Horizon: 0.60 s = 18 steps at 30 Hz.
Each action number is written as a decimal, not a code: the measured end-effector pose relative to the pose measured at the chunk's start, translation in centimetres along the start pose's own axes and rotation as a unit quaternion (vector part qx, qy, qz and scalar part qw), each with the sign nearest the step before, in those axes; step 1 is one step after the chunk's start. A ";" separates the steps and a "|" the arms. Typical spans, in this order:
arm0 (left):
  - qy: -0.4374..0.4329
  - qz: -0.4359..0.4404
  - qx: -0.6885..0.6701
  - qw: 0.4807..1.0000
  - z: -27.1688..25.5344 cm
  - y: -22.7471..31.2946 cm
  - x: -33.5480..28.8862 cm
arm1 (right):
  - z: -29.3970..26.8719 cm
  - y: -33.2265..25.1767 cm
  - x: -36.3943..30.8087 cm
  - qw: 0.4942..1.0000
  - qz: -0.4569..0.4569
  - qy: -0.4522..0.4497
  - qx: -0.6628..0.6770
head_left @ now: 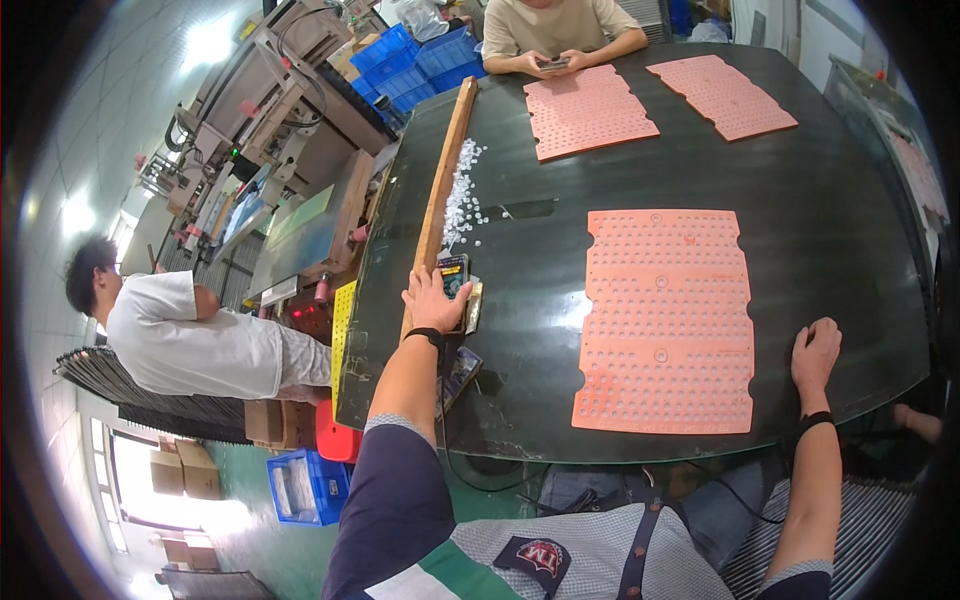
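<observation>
My left hand (433,301) lies with its fingers spread over the near end of a long wooden strip (447,175), the thumb reaching across a phone (454,275) with a lit screen. A scatter of small white round pieces (461,205) runs along the strip's right side. On the dark table (520,330) before me is a pink-orange board (665,320) covered in rows of small holes. To its right, my right hand (817,350) rests on the tabletop, fingers curled in, with nothing visible in them; it is apart from the board.
Two more perforated boards (588,112) (722,97) lie at the far side, where a seated person (560,30) holds a phone. Another person (200,330) stands at the left beside machinery. Blue crates (390,60) are stacked behind; a blue bin (305,487) and red stool (337,435) stand lower left.
</observation>
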<state>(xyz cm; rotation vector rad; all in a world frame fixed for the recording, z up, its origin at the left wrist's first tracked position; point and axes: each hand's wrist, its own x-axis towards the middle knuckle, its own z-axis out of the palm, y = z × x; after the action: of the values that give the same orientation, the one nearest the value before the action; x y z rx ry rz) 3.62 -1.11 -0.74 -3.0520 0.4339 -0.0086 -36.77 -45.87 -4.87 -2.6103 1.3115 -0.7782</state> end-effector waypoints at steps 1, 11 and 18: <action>0.001 0.000 -0.001 1.000 0.0 -0.1 -0.1 | -0.1 0.0 0.0 1.000 0.001 -0.002 0.000; 0.021 0.025 0.000 0.999 0.2 -0.8 -1.3 | -0.1 -0.1 -0.1 1.000 -0.005 0.007 0.005; -0.015 0.015 0.032 0.999 -1.3 0.1 -0.6 | -0.2 -0.1 -0.1 1.000 0.002 -0.001 0.001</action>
<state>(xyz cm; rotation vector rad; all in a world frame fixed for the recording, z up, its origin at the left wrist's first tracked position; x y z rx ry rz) 2.97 -1.10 0.52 -2.9789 0.4667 0.0231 -36.82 -45.69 -4.67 -2.6055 1.3128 -0.7749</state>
